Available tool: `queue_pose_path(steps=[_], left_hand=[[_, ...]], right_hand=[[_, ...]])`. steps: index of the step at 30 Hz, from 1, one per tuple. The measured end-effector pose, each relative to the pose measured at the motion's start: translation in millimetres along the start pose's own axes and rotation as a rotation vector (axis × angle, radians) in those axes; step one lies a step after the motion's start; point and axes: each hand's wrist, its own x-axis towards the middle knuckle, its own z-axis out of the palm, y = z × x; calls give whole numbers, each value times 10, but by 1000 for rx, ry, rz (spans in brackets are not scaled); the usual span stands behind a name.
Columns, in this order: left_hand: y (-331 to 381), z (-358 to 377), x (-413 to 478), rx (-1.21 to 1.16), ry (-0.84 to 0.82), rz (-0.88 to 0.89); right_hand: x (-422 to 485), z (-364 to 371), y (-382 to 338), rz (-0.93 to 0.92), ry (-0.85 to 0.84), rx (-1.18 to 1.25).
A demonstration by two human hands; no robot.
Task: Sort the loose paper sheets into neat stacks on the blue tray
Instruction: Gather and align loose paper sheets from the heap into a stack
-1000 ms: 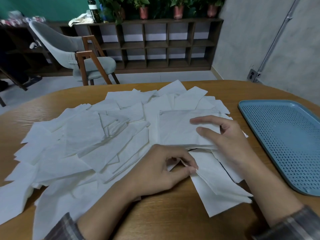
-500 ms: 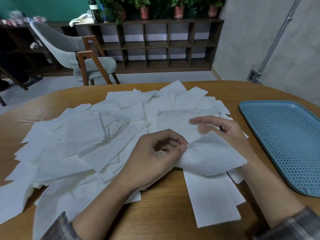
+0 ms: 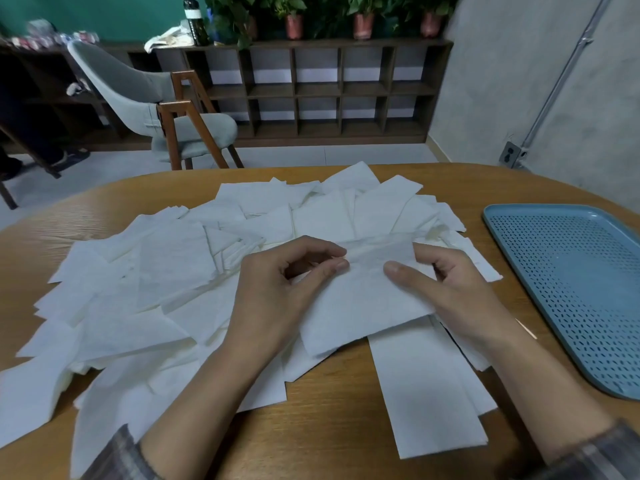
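Paper sheet (image 3: 363, 299), half a second ago pinched by the left hand (image 3: 277, 292) alone, is now held by both hands, right hand (image 3: 457, 292) gripping its far edge, above the loose pile (image 3: 156, 289) on the desk (image 3: 329, 427), left of the blue tray (image 3: 571, 289).

We sit at a rounded wooden table (image 3: 311, 445), and beyond it we see a pale floor (image 3: 311, 155) with a grey chair (image 3: 145, 98) on wooden legs. Against the far green wall (image 3: 104, 12) stands a long, dark cubby shelf (image 3: 311, 91) topped with potted plants (image 3: 294, 26) and a dark bottle (image 3: 194, 22). To our right rises a grey concrete wall (image 3: 502, 81), with a metal conduit (image 3: 554, 81) running down to a socket (image 3: 512, 154).
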Motion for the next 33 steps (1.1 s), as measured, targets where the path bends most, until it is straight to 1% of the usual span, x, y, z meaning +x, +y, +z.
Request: queue_pose_path(steps=[5, 11, 14, 22, 23, 24, 25, 27, 28, 29, 30, 32, 33], left_hand=[[-9, 7, -4, -17, 41, 8], [-15, 18, -7, -20, 48, 14], [-18, 29, -9, 11, 66, 55], [-54, 1, 25, 208, 229, 222], [-39, -3, 33, 201, 235, 203], [-30, -8, 38, 154, 217, 143], [-18, -13, 44, 63, 150, 44], [12, -17, 61, -196, -54, -170], [13, -7, 62, -338, -145, -276], [-1, 12, 57, -433, -199, -351], [4, 26, 51, -463, -218, -383], [7, 56, 34, -369, -202, -339], [22, 70, 20, -311, -201, -321]], right_hand=[[-40, 55, -34, -35, -68, -35], [-58, 117, -71, -24, -47, -64], [-48, 126, -59, -37, -26, -33], [-22, 152, -48, -157, 20, -64], [-16, 134, -47, -157, 15, -44], [-14, 118, -50, -150, 2, 20], [-13, 110, -63, -133, -11, 130], [-1, 96, -74, -97, -10, 316], [0, 98, -74, -98, 12, 311], [8, 102, -57, -108, 46, 233], [21, 110, -36, -127, 88, 111], [24, 117, -25, -154, 138, -107], [32, 111, 0, -155, 145, -147]])
